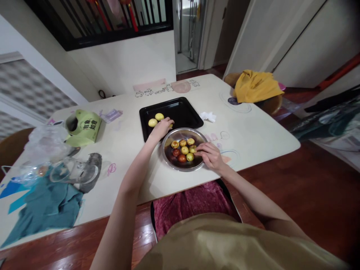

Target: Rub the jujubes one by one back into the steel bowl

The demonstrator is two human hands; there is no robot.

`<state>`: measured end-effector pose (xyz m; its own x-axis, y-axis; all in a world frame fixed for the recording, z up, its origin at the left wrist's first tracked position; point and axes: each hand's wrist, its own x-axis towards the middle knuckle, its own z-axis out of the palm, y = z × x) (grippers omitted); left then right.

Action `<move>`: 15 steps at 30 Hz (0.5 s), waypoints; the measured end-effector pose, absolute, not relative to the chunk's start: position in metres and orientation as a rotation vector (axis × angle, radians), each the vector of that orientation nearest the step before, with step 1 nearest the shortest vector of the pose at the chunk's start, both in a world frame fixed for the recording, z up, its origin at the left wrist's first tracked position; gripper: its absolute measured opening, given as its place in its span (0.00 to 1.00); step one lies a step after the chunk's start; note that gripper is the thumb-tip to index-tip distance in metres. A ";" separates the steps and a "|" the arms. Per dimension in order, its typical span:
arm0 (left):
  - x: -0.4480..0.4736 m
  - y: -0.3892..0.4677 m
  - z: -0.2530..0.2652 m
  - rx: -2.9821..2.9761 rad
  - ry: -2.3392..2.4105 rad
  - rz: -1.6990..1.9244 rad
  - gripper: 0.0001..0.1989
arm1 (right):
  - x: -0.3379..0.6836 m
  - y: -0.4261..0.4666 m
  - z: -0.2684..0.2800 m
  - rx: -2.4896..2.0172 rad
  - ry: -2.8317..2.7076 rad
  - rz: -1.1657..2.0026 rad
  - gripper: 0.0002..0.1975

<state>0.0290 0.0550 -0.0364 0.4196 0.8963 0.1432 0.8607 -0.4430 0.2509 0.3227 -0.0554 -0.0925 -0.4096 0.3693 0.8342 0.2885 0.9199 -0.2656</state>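
Note:
In the head view, my left hand (162, 128) is over the near part of a black baking tray (182, 108). Its fingers curl around a small yellow fruit (170, 126), mostly covered by them. Two more pale yellow fruits (152, 122) lie in the tray just left of that hand. A round steel bowl (168, 158) stands against the tray's near side, with several small yellow, green and reddish-brown fruits (182, 158) in it. At the bowl's right rim is my right hand (211, 154), its fingertips closed on a yellowish fruit (192, 149) inside.
A crumpled white tissue (208, 116) lies right of the tray. At the table's left are a green carton (86, 127), plastic bags (46, 140), a clear jug-like container (63, 170) and a teal cloth (49, 208). A yellow cloth (254, 86) hangs over a chair beyond the right side.

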 end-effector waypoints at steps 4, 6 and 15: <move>0.026 0.046 -0.019 2.509 1.534 0.618 0.13 | 0.322 -0.055 -0.091 -0.471 -2.018 0.090 0.20; 0.030 0.037 -0.005 2.520 1.492 0.725 0.13 | 0.321 -0.055 -0.091 -0.457 -2.016 0.088 0.19; 0.080 -0.026 0.018 2.549 1.089 0.598 0.13 | 0.324 -0.056 -0.091 -0.513 -1.948 0.046 0.19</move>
<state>0.0801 -0.0261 0.0183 0.6252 0.7379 0.2543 0.6107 -0.6654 0.4292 0.3244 -0.0557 -0.0907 -0.3372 0.3728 0.8645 0.3316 0.9064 -0.2615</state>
